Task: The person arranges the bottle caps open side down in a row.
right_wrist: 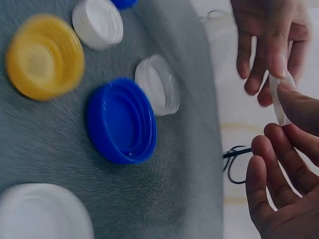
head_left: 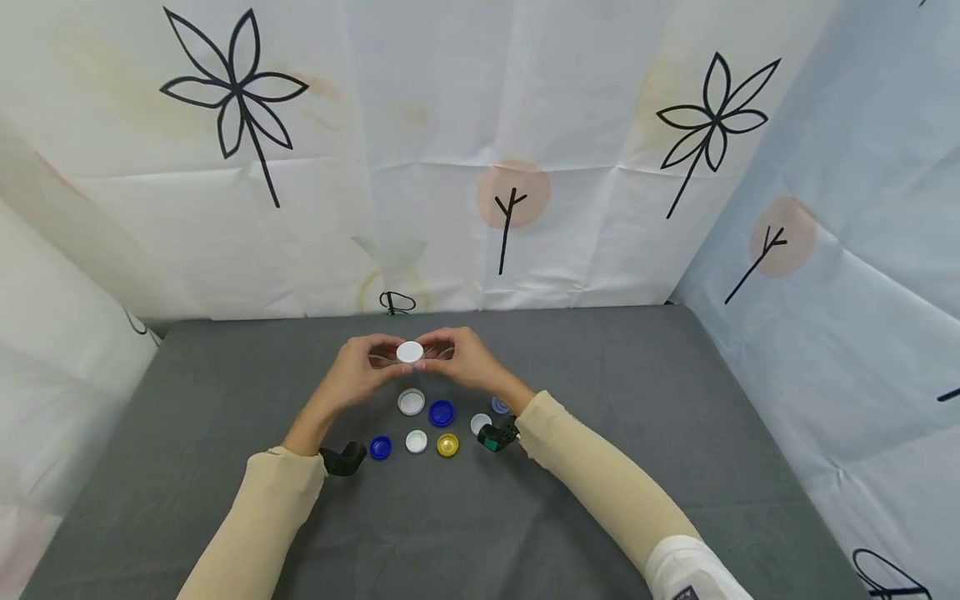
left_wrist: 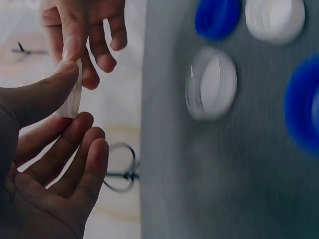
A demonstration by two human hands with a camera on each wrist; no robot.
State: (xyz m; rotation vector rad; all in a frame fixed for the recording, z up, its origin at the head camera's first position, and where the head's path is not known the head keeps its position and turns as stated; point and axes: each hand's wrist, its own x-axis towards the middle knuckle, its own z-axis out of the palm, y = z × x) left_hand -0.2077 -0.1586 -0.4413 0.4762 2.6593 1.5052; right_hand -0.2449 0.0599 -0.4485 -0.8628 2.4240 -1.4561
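My left hand (head_left: pixel 358 367) and right hand (head_left: pixel 471 360) meet above the far part of the table, pinching a round white cap (head_left: pixel 409 352) from both sides between thumbs and fingers. Edge-on in the left wrist view, the same cap (left_wrist: pixel 75 94) looks thin, with a translucent rim. Below the hands, a clear-rimmed white cap (head_left: pixel 411 402) and a large blue cap (head_left: pixel 442 413) lie on the table. Nearer sit a small blue cap (head_left: pixel 380 447), a small white cap (head_left: pixel 416 442) and a yellow cap (head_left: pixel 447 445).
Another white cap (head_left: pixel 481 423) lies partly behind the right wrist's black camera (head_left: pixel 498 435). A pale blue cap (head_left: pixel 500 405) is partly covered by the right arm. Grey cloth covers the table (head_left: pixel 600 375); a white patterned curtain (head_left: pixel 420 125) hangs behind it.
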